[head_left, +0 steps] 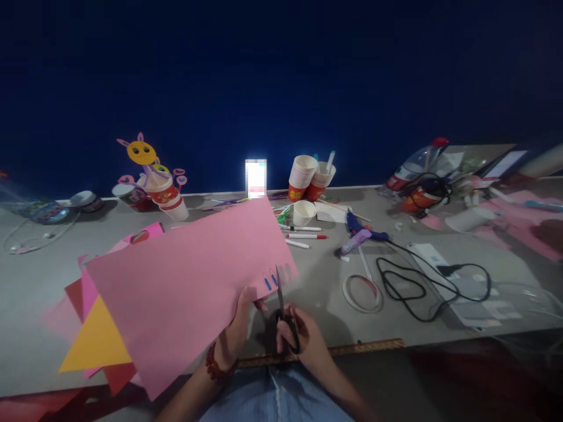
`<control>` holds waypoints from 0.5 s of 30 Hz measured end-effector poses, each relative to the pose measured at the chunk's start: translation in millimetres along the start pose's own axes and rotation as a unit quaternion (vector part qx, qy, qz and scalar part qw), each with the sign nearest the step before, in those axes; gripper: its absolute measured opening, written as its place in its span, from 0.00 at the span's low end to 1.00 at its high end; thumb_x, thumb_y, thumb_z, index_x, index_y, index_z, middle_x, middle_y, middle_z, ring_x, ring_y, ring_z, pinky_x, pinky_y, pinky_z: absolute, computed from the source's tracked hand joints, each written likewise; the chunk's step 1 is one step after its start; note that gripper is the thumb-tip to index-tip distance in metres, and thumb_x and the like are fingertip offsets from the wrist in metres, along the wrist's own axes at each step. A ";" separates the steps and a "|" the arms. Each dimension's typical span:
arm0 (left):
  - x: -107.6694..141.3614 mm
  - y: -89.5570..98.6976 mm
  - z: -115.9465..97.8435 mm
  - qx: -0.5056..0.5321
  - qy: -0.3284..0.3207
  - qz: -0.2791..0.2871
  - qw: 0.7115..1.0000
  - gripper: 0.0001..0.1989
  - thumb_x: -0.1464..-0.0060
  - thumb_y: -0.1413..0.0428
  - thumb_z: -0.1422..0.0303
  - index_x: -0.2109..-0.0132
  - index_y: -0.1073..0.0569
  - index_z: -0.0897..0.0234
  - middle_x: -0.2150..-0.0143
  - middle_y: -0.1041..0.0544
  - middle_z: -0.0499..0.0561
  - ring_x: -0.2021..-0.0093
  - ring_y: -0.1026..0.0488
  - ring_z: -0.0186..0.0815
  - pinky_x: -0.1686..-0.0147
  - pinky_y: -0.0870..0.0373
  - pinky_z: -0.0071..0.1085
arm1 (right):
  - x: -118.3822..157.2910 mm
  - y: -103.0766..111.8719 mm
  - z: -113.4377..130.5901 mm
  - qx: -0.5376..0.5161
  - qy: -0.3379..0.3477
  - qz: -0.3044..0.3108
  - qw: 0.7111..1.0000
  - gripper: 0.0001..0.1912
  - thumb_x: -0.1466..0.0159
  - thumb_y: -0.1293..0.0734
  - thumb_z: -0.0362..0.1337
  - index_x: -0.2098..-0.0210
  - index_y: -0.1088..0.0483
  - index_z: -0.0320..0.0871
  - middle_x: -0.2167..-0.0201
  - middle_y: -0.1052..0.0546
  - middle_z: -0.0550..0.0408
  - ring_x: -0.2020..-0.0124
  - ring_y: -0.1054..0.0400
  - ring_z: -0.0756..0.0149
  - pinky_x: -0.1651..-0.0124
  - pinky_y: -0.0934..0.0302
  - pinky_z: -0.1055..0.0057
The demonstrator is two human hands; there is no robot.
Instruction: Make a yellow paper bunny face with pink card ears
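Paper [189, 264] L of glue gun [353, 223], cup stacks [302, 173] bhd pens [307, 237]

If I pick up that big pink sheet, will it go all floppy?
Perhaps only a bit: the pink sheet looks fairly stiff, since it spreads nearly flat from the left hand gripping its edge. It's probably light, being so thin. It might still droop if held by one corner, because it's so wide.
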State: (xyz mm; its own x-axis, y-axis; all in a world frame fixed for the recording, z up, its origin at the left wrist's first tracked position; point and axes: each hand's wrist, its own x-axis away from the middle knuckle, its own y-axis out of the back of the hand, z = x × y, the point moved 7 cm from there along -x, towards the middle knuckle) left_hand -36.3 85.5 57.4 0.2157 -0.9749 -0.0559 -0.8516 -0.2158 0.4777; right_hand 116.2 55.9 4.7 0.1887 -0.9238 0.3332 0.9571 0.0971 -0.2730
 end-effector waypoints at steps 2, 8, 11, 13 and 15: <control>-0.3 -0.4 2.8 0.000 0.002 0.003 1.000 0.28 0.36 0.57 0.55 0.80 0.27 0.56 0.73 0.20 0.48 0.67 0.23 0.41 0.46 0.33 0.45 | 0.2 1.9 0.0 -0.004 0.005 -0.003 1.000 0.26 0.49 0.27 0.57 0.71 0.40 0.45 0.83 0.36 0.67 0.88 0.41 0.77 0.85 0.50 0.80; -1.7 -1.1 4.2 -0.004 -0.004 0.033 0.999 0.29 0.36 0.58 0.52 0.80 0.27 0.56 0.73 0.20 0.47 0.66 0.24 0.41 0.41 0.39 0.45 | 0.1 8.2 -5.9 0.004 0.006 0.007 1.000 0.27 0.49 0.27 0.58 0.73 0.41 0.44 0.80 0.37 0.67 0.86 0.40 0.78 0.82 0.47 0.79; -1.8 -1.1 2.1 -0.012 -0.008 0.055 0.998 0.28 0.36 0.57 0.53 0.79 0.27 0.57 0.73 0.21 0.46 0.66 0.24 0.40 0.40 0.41 0.44 | 0.5 8.9 -7.4 0.019 -0.009 0.022 1.000 0.29 0.50 0.28 0.61 0.72 0.42 0.45 0.82 0.38 0.68 0.86 0.40 0.77 0.82 0.47 0.78; -2.0 -0.4 -0.3 -0.022 -0.016 0.060 0.998 0.27 0.36 0.56 0.54 0.79 0.27 0.56 0.73 0.21 0.45 0.66 0.24 0.39 0.39 0.41 0.44 | 1.0 9.1 -6.2 0.028 -0.010 0.028 0.999 0.29 0.49 0.29 0.62 0.73 0.42 0.45 0.83 0.38 0.68 0.86 0.41 0.76 0.82 0.47 0.77; -2.4 1.0 -2.7 -0.018 -0.023 0.056 0.998 0.27 0.36 0.56 0.54 0.80 0.28 0.56 0.73 0.21 0.45 0.66 0.24 0.40 0.40 0.40 0.43 | 1.7 9.0 -4.9 0.036 -0.008 0.031 0.999 0.29 0.49 0.30 0.62 0.73 0.43 0.45 0.83 0.38 0.67 0.86 0.40 0.76 0.82 0.47 0.77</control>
State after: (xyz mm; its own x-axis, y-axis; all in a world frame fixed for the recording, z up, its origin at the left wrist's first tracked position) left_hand -36.4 87.7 60.3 0.0973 -0.9945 -0.0391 -0.8511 -0.1035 0.5147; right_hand 124.1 53.4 -1.7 0.2516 -0.9091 0.3319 0.9566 0.1814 -0.2282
